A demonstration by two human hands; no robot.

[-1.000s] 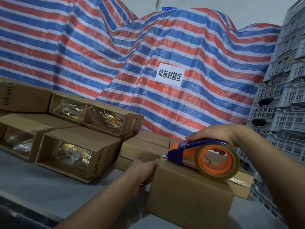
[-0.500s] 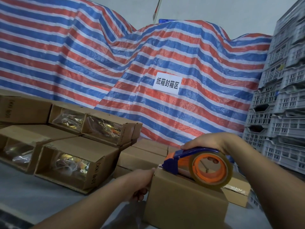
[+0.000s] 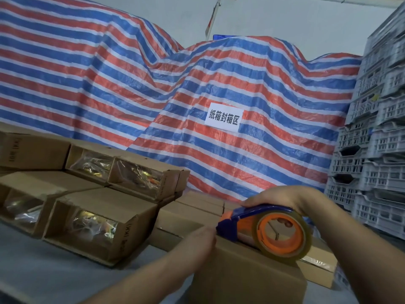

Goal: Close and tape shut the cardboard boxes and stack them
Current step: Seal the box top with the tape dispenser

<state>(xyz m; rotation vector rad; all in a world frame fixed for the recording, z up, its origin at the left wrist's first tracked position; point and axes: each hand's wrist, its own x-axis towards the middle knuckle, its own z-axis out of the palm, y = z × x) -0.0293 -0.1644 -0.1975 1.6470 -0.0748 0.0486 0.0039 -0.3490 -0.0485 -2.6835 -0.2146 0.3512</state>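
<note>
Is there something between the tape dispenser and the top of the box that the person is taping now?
Nothing visible. The right hand holds the tape dispenser directly on top of the closed box. The left hand is at the box's left edge, just ahead of the dispenser's blue nose; it is blurred, so contact is unclear.

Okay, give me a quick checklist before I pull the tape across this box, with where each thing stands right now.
1. Tape dispenser gripped by the right hand: ok, fingers wrap over its blue handle.
2. Dispenser's front end seated on the box top at its far-left edge: ok.
3. Left hand steadying the box's left end: ok, it rests against that end; its grip is blurred.
4. Flaps closed flat under the dispenser: cannot tell, the roll hides the seam.
5. Tape end stuck down on the box: cannot tell.
6. Boxes left to seal: not ok, the open boxes on the left show their wrapped contents.
</note>
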